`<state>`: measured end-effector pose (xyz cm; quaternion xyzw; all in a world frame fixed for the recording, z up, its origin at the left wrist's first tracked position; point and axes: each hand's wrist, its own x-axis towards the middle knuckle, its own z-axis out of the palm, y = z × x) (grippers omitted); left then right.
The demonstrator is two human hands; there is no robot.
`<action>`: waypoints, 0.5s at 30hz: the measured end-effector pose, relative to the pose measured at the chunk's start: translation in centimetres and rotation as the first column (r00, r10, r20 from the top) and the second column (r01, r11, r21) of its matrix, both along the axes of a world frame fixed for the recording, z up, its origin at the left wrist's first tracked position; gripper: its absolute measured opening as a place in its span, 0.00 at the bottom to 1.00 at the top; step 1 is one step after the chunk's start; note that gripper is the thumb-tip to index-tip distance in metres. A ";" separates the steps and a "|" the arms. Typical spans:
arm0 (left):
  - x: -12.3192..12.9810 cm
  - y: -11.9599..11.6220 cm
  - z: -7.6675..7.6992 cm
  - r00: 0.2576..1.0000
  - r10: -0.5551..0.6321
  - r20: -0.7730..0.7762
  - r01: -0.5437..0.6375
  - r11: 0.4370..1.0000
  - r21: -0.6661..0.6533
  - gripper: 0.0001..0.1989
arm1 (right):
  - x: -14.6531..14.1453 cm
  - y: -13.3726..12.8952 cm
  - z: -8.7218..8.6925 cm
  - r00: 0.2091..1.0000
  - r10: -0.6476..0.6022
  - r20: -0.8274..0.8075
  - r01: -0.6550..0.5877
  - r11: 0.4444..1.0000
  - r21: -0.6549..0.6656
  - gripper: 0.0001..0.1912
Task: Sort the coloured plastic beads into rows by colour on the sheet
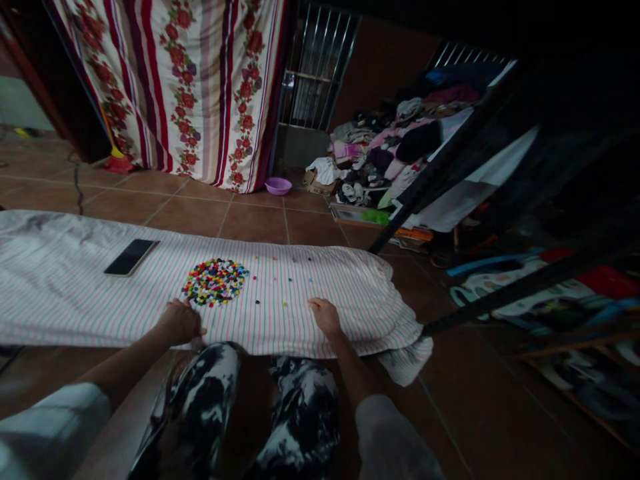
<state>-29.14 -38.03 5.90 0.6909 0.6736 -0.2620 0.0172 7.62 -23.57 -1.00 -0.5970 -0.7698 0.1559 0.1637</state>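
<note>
Here, one pile of beads point(215, 283) and ten visible loose beads point(290, 280) lie between the worktop point(363, 283) edges. Toward the near edge, the right hand point(326, 317) has fingers together — the left hand point(181, 322), beside the pile, I cannot tell.

The long, flat surface point(280, 337) is covered with a white cloth point(75, 293), which has thin stripes of pink and dull green. At its left part the cloth is wrinkled; at the right end it is bunched and hangs down. On it lies a dark phone point(131, 257), toward the left. Near the middle is a round heap of small, many-coloured pieces point(215, 283), and to its right single pieces point(290, 280) lie apart, in rough rows.
</note>
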 end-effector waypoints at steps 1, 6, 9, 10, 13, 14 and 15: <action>0.0 0.0 -0.1 1.000 -0.001 0.002 0.001 1.000 0.005 0.30 | -0.1 -0.2 0.0 1.000 -0.012 0.009 0.012 1.000 0.008 0.15; 0.1 -0.1 -0.1 1.000 -0.011 -0.019 0.011 1.000 0.004 0.30 | -0.4 -0.8 0.1 0.998 -0.042 0.049 0.040 0.998 0.044 0.16; 0.2 -0.1 0.0 1.000 -0.005 -0.026 0.006 1.000 0.002 0.30 | -0.6 -1.0 0.0 0.995 -0.083 0.053 0.079 0.995 0.067 0.16; 0.2 -0.1 0.0 1.000 -0.004 -0.026 0.004 1.000 0.002 0.30 | -0.7 -1.1 -0.1 0.994 -0.095 0.046 0.091 0.993 0.076 0.16; 0.0 -0.2 0.0 1.000 -0.007 -0.026 0.008 1.000 0.012 0.30 | -0.7 -1.2 -0.5 0.995 -0.103 0.000 0.102 0.988 0.113 0.16; 0.0 -0.1 0.0 1.000 -0.008 -0.026 0.008 1.000 0.016 0.31 | -0.6 -1.3 -0.8 0.994 -0.103 -0.026 0.105 0.986 0.128 0.16; 0.0 -0.1 0.0 1.000 -0.005 -0.025 0.005 1.000 0.017 0.31 | -0.6 -1.4 -1.0 0.993 -0.103 -0.058 0.111 0.983 0.146 0.16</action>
